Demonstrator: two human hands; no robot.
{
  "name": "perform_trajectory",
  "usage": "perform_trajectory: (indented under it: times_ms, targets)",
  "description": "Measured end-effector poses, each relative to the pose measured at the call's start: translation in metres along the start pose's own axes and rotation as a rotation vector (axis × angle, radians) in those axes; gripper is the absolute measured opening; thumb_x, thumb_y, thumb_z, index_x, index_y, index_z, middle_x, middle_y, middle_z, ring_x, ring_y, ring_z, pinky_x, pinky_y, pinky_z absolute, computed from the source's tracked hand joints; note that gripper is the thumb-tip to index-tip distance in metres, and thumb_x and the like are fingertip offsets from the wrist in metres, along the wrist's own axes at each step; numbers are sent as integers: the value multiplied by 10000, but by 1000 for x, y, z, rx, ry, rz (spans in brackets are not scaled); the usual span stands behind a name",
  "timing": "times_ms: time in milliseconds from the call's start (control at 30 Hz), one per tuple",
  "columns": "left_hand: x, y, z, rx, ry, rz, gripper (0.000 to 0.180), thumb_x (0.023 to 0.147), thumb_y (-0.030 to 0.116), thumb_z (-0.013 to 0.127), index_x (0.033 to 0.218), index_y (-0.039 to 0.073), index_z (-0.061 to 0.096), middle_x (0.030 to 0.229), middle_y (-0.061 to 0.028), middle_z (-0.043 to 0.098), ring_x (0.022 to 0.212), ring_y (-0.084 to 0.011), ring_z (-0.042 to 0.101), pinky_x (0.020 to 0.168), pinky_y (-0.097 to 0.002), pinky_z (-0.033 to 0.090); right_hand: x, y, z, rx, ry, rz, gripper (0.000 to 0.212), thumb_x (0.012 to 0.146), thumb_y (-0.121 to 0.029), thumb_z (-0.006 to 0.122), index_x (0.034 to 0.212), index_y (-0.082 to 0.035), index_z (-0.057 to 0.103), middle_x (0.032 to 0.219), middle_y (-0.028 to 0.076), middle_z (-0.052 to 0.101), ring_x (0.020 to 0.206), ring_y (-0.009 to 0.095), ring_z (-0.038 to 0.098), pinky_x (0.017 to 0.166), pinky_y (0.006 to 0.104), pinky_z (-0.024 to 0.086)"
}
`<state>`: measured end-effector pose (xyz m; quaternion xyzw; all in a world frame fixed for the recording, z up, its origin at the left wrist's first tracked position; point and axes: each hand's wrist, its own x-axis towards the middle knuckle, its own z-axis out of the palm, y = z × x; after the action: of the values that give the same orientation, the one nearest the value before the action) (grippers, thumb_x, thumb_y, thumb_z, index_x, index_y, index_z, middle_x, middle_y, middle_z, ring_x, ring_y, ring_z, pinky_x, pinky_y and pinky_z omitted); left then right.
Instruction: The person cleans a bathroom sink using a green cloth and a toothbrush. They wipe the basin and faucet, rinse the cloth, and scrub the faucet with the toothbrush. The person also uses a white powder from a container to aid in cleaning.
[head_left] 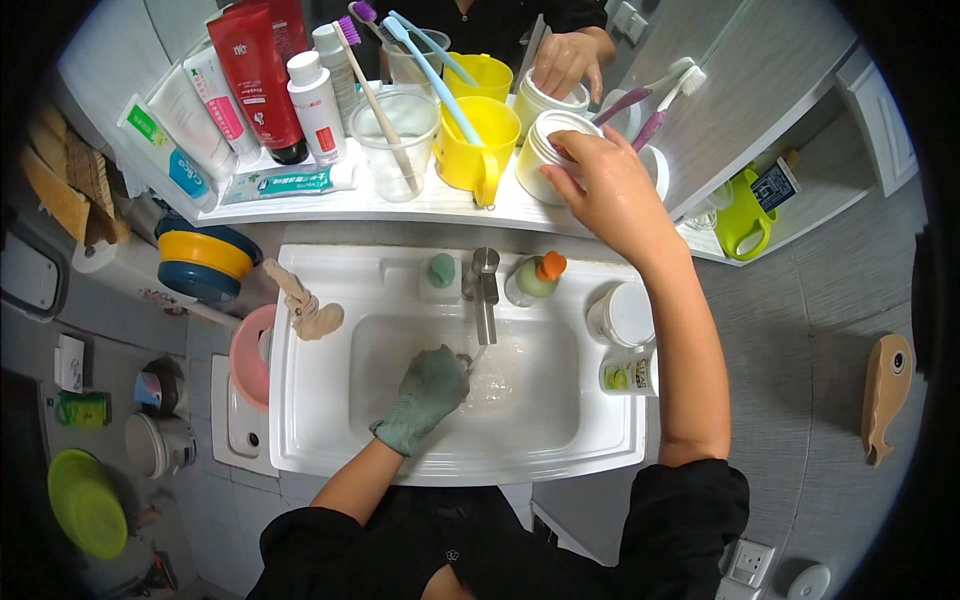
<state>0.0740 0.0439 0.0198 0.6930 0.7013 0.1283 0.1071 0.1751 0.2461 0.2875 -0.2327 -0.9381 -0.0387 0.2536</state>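
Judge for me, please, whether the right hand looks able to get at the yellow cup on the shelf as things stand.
Probably yes: the right hand is at the white jar right beside the yellow cup, and nothing seems to block the cup's handle, which points outward.

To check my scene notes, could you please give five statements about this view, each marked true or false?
The left hand wears a grey-green glove. True.
The right hand is at the white cylindrical jar on the white shelf. True.
The right hand is gloved. False: it is bare.
The light-blue toothbrush leans in the clear plastic cup. False: it leans in the yellow plastic cup.
The round pink basin is left of the white sink. True.
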Motion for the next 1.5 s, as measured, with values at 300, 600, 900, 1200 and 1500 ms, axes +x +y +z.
perform_trajectory:
  times_ms: [300,600,900,1200,1500]
  targets:
    - [-16,0,-30,-292,102,36,168,765,237,582,736,77,627,696,-71,604,624,-246,586,598,-353,455,-77,-46,23,941,238,568,224,915,-211,523,867,-4,594,803,8,604,772,69,538,726,234,429]
    - [-53,-11,32,-367,-68,-37,362,874,252,456,1193,82,439,1213,-118,450,1112,-258,433,941,-359,343,-217,-160,189,734,-187,71,276,799,-60,503,1065,-29,574,1038,165,587,1009,351,530,911,456,399]
    - [-45,-2,7,-436,-142,-101,422,909,282,411,1274,69,416,1270,-133,456,1174,-256,426,1002,-382,328,-225,-156,194,762,-415,397,333,884,-209,450,1152,-26,527,1194,170,526,1128,343,465,992,512,285]
    - [-45,-12,2,-346,73,-68,359,888,248,438,1194,60,446,1174,-129,486,1097,-252,461,943,-376,360,-246,-170,201,556,-259,362,314,846,-253,540,1088,-53,559,1143,138,546,1069,327,502,940,523,322]
    - [-43,-17,17,-390,74,-36,283,858,203,474,1096,51,486,1058,-123,524,1002,-251,504,868,-367,397,-222,-208,183,806,-172,411,209,781,-100,604,964,-9,562,892,171,555,862,342,532,727,392,436]
